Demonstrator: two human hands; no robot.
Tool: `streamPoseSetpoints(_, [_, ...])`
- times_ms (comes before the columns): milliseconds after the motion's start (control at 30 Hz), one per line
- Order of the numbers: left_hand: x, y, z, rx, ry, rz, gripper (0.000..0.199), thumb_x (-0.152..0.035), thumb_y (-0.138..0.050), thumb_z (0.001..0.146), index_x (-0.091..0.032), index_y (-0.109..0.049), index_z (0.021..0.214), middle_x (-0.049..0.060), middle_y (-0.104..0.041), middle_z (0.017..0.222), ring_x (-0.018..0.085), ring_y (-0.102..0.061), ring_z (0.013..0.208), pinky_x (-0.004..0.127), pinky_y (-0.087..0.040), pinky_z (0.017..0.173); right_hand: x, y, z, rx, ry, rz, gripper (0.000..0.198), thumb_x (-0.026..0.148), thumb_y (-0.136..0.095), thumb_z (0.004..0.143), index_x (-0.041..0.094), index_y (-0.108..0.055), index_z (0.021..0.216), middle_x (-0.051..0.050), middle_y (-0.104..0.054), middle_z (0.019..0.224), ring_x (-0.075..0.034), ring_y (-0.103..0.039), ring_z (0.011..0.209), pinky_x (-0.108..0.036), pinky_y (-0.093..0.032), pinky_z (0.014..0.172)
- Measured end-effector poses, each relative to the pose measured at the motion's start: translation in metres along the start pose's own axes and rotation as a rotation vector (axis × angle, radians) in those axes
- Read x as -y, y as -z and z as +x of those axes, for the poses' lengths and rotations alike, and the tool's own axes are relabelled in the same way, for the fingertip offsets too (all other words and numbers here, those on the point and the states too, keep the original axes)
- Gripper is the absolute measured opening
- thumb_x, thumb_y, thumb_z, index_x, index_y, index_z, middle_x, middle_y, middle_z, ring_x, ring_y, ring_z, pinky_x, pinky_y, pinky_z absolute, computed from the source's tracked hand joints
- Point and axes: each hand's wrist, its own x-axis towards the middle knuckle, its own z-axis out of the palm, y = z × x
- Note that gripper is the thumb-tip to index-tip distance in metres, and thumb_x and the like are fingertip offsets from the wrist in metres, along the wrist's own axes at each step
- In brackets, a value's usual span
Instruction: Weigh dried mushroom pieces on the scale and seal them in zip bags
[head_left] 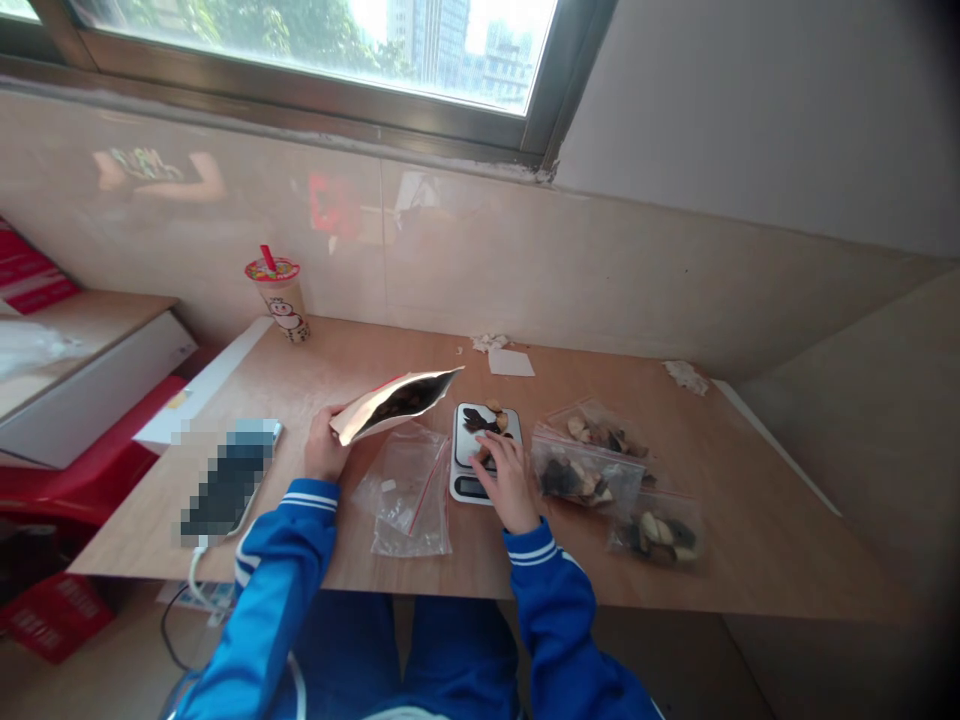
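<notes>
1 scale (464, 452) under the right hand (511, 482) (fingers curved, pinch unclear), left hand (324, 448) firm around 1 pouch (386, 408)

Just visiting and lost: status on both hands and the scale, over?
Left hand gripping open pouch. Right hand over scale, at dried pieces, grip unclear. Filled bags close to right hand; flat bags left of scale.

Bright window (315, 40), apparently tiled wall (465, 260)

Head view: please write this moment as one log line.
left hand: holds open pouch; right hand: at dried pieces on scale; filled bags: right of scale
</notes>
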Motion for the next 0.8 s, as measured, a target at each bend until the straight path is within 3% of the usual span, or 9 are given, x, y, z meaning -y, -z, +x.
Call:
streamPoseSetpoints(167, [0.001, 0.000, 0.001, 0.007, 0.025, -0.012, 0.034, -0.031, -0.061, 0.070, -0.022, -0.059, 0.103, 0.008, -0.065, 0.103, 0.027, -0.061, 0.098, 0.040, -0.051, 0.085, -0.031, 0.006, 0.024, -0.021, -0.030, 0.114, 0.036, 0.030, -0.037, 0.098, 0.026, -0.059, 0.125, -0.009, -0.055, 0.134, -0.024, -0.048, 0.125, -0.047, -0.038, 0.106])
streamPoseSetpoints(267, [0.002, -0.001, 0.001, 0.010, 0.047, -0.010, 0.036, -0.032, -0.062, 0.069, -0.021, -0.059, 0.104, 0.009, -0.065, 0.103, 0.028, -0.061, 0.098, 0.041, -0.051, 0.087, -0.058, 0.003, 0.057, -0.003, -0.060, 0.179, 0.033, 0.027, -0.045, 0.092, 0.025, -0.065, 0.118, -0.009, -0.062, 0.126, -0.025, -0.052, 0.121, -0.048, -0.037, 0.105])
streamPoseSetpoints(400, [0.004, -0.001, 0.000, 0.016, 0.052, 0.000, 0.037, -0.031, -0.062, 0.070, -0.021, -0.059, 0.105, 0.009, -0.065, 0.104, 0.028, -0.062, 0.099, 0.041, -0.050, 0.086, -0.083, -0.006, 0.085, 0.068, -0.111, 0.272, 0.026, 0.025, -0.062, 0.078, 0.023, -0.071, 0.103, -0.007, -0.072, 0.102, -0.023, -0.063, 0.097, -0.044, -0.046, 0.093])
streamPoseSetpoints(667, [0.001, -0.001, 0.001, 0.018, 0.047, 0.010, 0.038, -0.034, -0.063, 0.071, -0.019, -0.060, 0.106, 0.009, -0.065, 0.104, 0.028, -0.061, 0.098, 0.040, -0.051, 0.085, -0.089, -0.002, 0.074, -0.042, -0.158, 0.316, 0.026, 0.031, -0.060, 0.082, 0.020, -0.071, 0.102, -0.006, -0.072, 0.095, -0.017, -0.060, 0.074, -0.034, -0.049, 0.077])
streamPoseSetpoints(800, [-0.002, 0.000, 0.001, 0.029, 0.031, 0.003, 0.037, -0.034, -0.062, 0.072, -0.019, -0.059, 0.105, 0.009, -0.065, 0.102, 0.027, -0.061, 0.097, 0.040, -0.050, 0.086, -0.076, 0.011, 0.069, -0.064, -0.150, 0.303, 0.032, 0.035, -0.054, 0.086, 0.019, -0.069, 0.110, -0.009, -0.070, 0.106, -0.019, -0.061, 0.083, -0.035, -0.049, 0.078])
